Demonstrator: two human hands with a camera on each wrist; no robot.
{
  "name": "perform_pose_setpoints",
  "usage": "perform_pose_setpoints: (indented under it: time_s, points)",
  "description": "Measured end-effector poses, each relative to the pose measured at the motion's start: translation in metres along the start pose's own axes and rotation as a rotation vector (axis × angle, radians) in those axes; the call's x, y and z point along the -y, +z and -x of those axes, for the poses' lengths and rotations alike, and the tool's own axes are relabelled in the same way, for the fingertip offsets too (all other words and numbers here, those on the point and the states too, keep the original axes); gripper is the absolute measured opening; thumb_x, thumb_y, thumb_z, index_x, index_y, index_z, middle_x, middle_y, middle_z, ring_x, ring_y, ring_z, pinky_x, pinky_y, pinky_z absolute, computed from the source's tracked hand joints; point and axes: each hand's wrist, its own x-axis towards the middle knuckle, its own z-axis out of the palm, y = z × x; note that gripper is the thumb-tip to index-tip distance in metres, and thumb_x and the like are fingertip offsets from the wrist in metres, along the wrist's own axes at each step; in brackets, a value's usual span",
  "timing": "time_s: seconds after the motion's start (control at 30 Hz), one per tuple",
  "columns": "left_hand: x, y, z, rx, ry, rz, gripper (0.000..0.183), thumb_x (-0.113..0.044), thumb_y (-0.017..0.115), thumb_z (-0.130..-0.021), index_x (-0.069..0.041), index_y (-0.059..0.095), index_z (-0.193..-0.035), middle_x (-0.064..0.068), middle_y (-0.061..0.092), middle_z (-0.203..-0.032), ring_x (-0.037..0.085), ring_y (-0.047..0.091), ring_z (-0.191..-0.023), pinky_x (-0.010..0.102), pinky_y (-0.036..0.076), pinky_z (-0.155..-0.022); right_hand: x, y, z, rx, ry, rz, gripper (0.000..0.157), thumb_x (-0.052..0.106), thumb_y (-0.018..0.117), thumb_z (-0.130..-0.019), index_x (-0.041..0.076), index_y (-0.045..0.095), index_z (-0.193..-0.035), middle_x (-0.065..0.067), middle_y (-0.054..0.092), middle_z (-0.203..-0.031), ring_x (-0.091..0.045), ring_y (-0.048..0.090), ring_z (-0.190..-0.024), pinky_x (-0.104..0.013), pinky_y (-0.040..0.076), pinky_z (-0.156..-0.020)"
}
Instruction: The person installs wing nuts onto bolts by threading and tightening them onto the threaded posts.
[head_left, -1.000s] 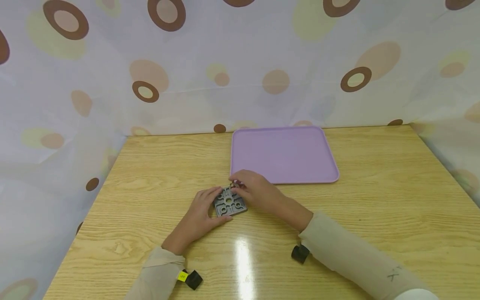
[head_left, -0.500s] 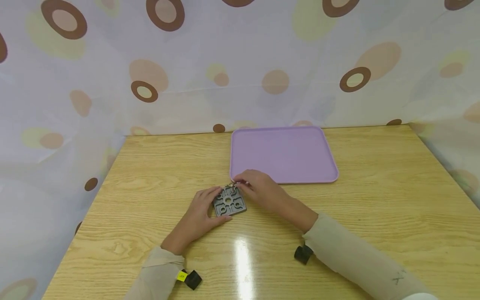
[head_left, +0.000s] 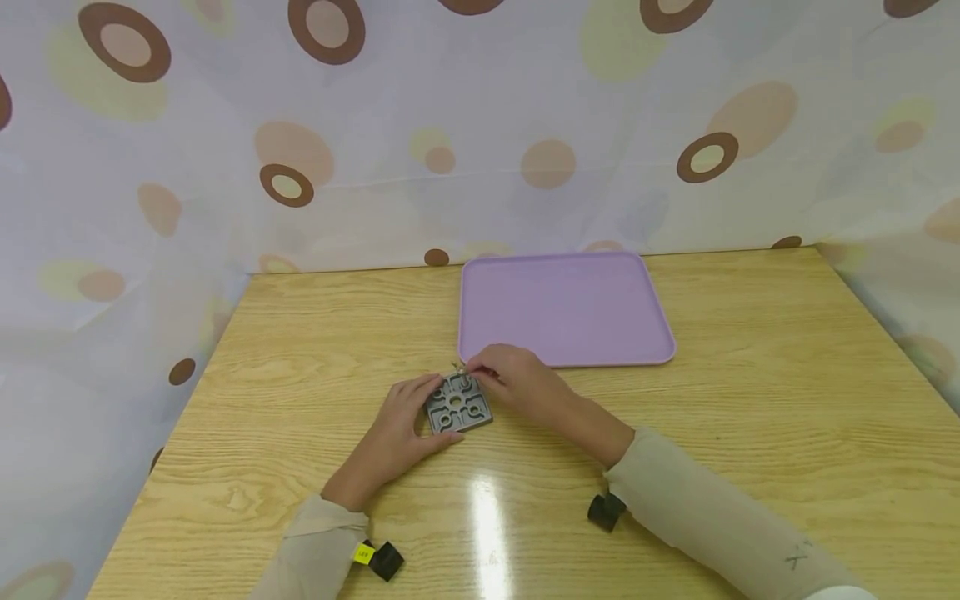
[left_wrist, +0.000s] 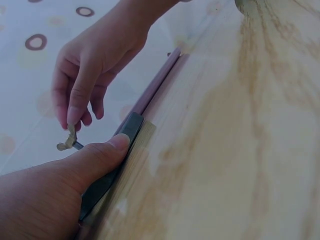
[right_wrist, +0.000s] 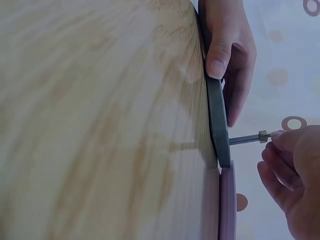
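Flat on the wooden table, a little left of the middle and well back from the near edge, a square metal plate. Looks dull gray, with raised ribs, a round hole at the center and smaller ones toward the corners. Bears a threaded bolt upright toward its far side, topped by a small, dull brassy winged nut. Is gripped by the left hand, with the thumb at the near edge and fingers at the far left corner. Above the far side, in the right hand, the winged nut, pinched between thumb and fingertip. Just beyond, toward the table's far edge, a shallow purple tray, partly hidden at its near left corner by the right hand. Behind the far edge and along both sides, pale cloth with brown, peach and yellow rounds. Over both forearms, beige sleeves; at the wrists, black blocks, with a yellow label beside the left one.
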Motion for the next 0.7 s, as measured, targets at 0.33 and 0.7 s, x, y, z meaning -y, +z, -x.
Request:
perform_pose_setpoints:
  time_s: [0.33,0.7]
  points:
    - [-0.0010,-0.0017,0.0003,0.009,-0.012,0.018,0.083,-0.054,0.067,-0.078,-0.009,0.039,-0.142,0.003,0.038,-0.142,0.021,0.031,-0.128,0.043,0.030,-0.104,0.0061,0.0042,-0.0022,0.018,0.068,-0.040,0.007,0.010,0.061,-0.090,0.008,0.065,-0.096,0.002,0.063,-0.093,-0.007,0.057,-0.085,-0.020,0.048,-0.075]
    - [-0.0023,-0.0030,0.0004,0.006,-0.005,0.014,0.083,-0.054,0.068,-0.077,-0.009,0.039,-0.141,0.004,0.038,-0.143,0.022,0.031,-0.128,0.043,0.030,-0.104,0.0074,0.0089,-0.0047,0.034,0.169,-0.051,0.040,0.020,0.064,-0.089,0.006,0.053,-0.125,-0.003,0.062,-0.100,-0.013,0.058,-0.087,-0.026,0.049,-0.075]
